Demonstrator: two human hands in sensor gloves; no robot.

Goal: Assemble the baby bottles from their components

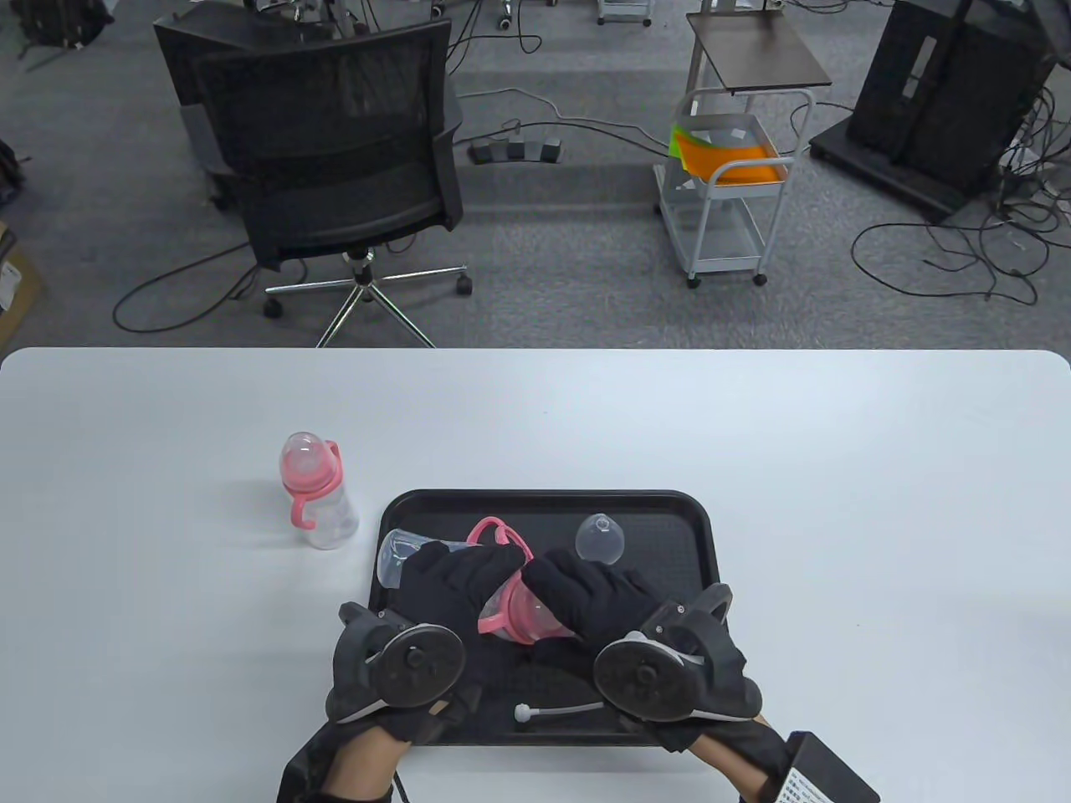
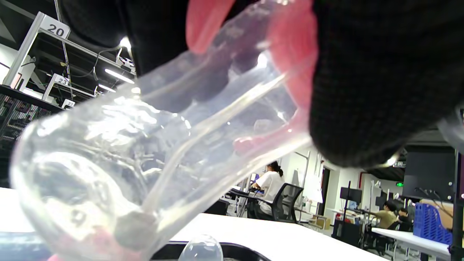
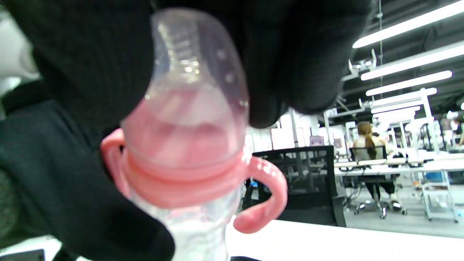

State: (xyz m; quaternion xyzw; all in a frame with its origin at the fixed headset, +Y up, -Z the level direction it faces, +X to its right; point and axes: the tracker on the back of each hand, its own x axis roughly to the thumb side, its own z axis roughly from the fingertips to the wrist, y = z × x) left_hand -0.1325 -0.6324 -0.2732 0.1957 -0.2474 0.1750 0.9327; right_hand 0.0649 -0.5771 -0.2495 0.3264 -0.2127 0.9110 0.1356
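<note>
Over the black tray both hands hold one baby bottle on its side. My left hand grips its clear body, whose base sticks out to the left; a straw runs inside it. My right hand grips the top end, fingers on the clear cap above the pink handled collar. A finished bottle stands upright on the table left of the tray.
A spare clear dome cap lies at the back of the tray, and a straw with a white weight lies near its front edge. The white table stretches to both sides. An office chair stands beyond it.
</note>
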